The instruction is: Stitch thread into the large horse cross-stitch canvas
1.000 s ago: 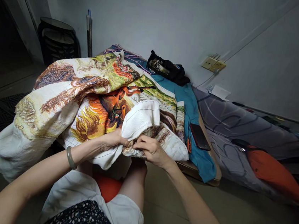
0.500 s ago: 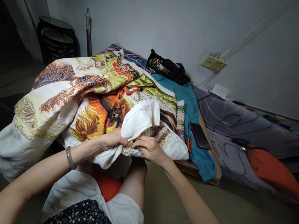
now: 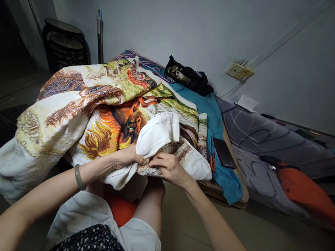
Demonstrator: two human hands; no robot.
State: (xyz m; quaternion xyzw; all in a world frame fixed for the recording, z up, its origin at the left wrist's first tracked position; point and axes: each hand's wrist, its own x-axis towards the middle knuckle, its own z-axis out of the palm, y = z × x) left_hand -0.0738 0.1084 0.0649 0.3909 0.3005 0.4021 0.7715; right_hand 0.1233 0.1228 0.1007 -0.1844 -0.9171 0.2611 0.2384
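A large cross-stitch cloth point(image 3: 128, 127) with orange, brown and green stitching is heaped across a low table and hangs off its left and front sides. My left hand point(image 3: 126, 157), with a green bangle on the wrist, grips the cloth's front part, where a white unstitched flap point(image 3: 159, 130) is folded up. Close beside it, my right hand point(image 3: 169, 167) is closed in a pinch against a brown stitched patch. Whatever sits between its fingertips is too small to make out. Loose thread lies on the orange stitching.
On the table's teal cloth point(image 3: 200, 101) lie a dark phone point(image 3: 224, 152), an orange-handled tool point(image 3: 212, 162), a black printed cloth point(image 3: 187, 75) and pink hangers point(image 3: 141, 59). Stacked stools point(image 3: 65, 45) stand back left. An orange bag point(image 3: 307, 192) is at the right.
Both hands stay almost where they were on the cloth. My right fingers shift very slightly; the cloth keeps its place.
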